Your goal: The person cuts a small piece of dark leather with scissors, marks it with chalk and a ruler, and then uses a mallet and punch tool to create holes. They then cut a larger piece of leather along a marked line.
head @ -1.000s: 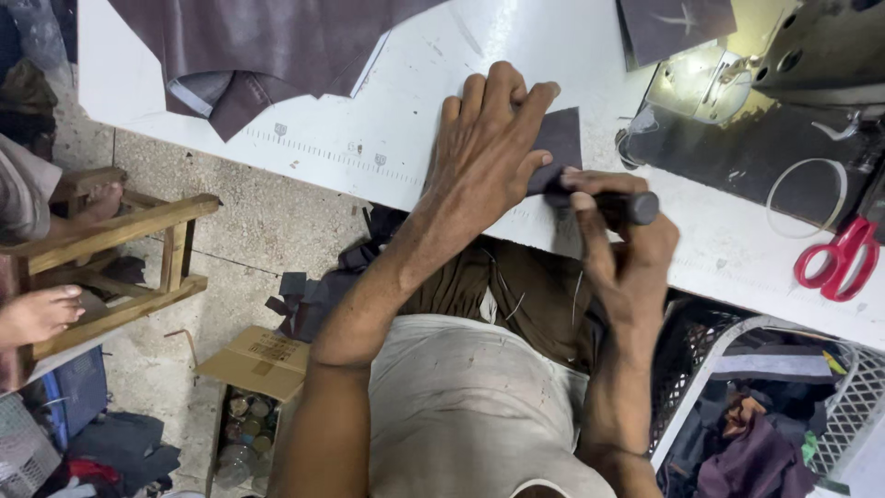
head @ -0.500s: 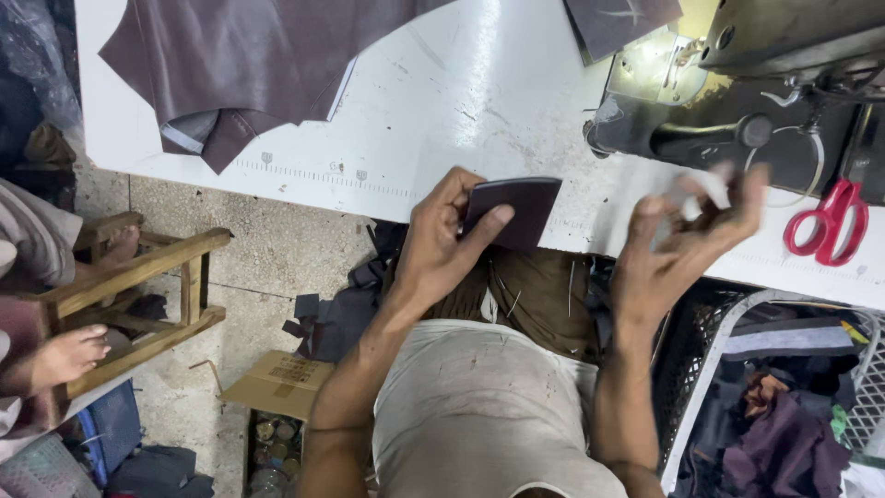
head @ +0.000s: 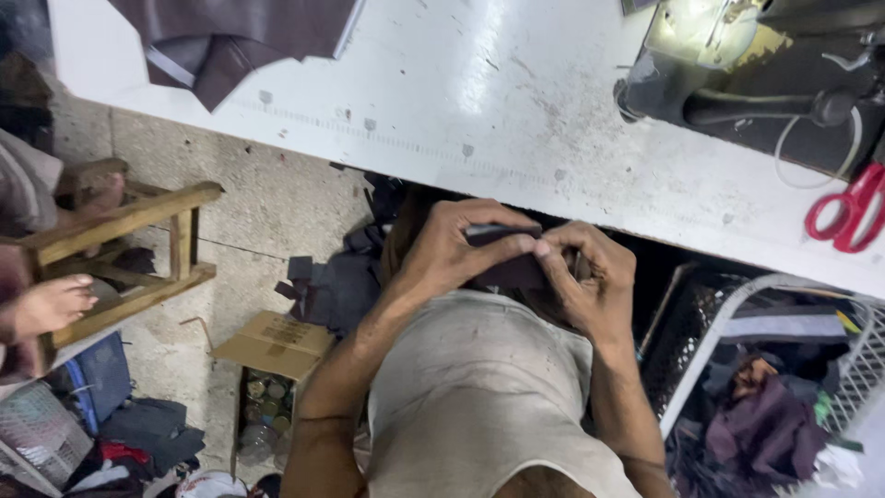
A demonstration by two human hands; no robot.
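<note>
Dark brown leather piece (head: 502,263) pinched between both hands, against a scuffed white bench (head: 479,101). Red-handled scissors (head: 843,217), black sewing machine (head: 765,83), more dark brown leather (head: 240,32). Pale wooden stool (head: 129,249), tan cardboard box (head: 277,346), grey concrete floor (head: 258,203).

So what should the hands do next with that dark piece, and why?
Probably lift the dark piece back up onto the white table. Both the left hand and the right hand pinch it below the table edge, close to the body, where nothing supports it. The flat top, near the sewing machine, would likely make it easier to work on.
</note>
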